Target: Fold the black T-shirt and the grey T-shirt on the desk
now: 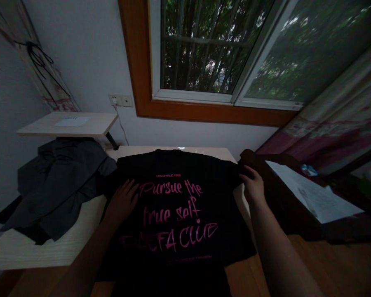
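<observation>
A black T-shirt (173, 165) with pink lettering is spread flat, its neckline toward the wall and its lower end hanging over the near table edge. My left hand (123, 202) rests on the left part of the shirt with fingers stretched out, holding nothing. At the right sleeve, my right hand (252, 183) pinches the sleeve's end between thumb and fingers. The hem lies partly in shadow near my body.
Left of the shirt, dark grey clothing (58, 177) lies heaped on the pale table (71, 247), below a raised shelf (95, 126). A dark wooden cabinet (284, 198) with papers (309, 194) stands to the right. A window (216, 53) and sockets (120, 100) are behind.
</observation>
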Available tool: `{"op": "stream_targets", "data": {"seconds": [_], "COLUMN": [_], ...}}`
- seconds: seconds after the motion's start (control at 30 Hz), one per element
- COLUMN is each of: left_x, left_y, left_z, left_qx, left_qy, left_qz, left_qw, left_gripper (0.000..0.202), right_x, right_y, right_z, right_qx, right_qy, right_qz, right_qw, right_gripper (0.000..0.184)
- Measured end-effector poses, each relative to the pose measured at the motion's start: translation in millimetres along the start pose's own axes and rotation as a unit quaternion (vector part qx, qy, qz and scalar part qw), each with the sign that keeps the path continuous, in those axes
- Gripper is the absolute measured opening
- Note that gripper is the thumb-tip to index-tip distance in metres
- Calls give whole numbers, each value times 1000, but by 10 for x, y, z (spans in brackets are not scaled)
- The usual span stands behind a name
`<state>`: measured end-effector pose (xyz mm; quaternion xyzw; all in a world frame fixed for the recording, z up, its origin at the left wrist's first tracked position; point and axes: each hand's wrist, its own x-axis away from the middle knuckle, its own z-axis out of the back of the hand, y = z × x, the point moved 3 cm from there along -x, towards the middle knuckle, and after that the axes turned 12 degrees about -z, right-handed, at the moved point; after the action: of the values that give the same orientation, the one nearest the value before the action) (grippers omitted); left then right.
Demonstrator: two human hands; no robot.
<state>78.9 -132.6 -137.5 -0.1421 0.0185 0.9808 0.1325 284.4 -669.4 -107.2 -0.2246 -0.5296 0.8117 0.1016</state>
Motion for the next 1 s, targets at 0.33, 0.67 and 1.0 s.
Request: {"op": "stream_targets", "data": {"seconds": [0.33,0.67,1.0], "left_x": [13,10,6], "left_y": [-21,-10,-12], "left_z": [-29,-10,-14], "left_qx": [10,12,19], "left_qy": [4,7,4], "left_qz": [1,2,10], "left_qw": [1000,1000,1000], "left_gripper": [48,48,48], "right_x": [998,951,910], "right_y": [-794,-483,-153], "right_z": [-543,-392,-169], "right_qx": [180,220,256], "right_qy": [-395,-337,-264], "right_qz": [276,234,220], "right_qw": [857,885,904], "right_gripper": [47,25,31]}}
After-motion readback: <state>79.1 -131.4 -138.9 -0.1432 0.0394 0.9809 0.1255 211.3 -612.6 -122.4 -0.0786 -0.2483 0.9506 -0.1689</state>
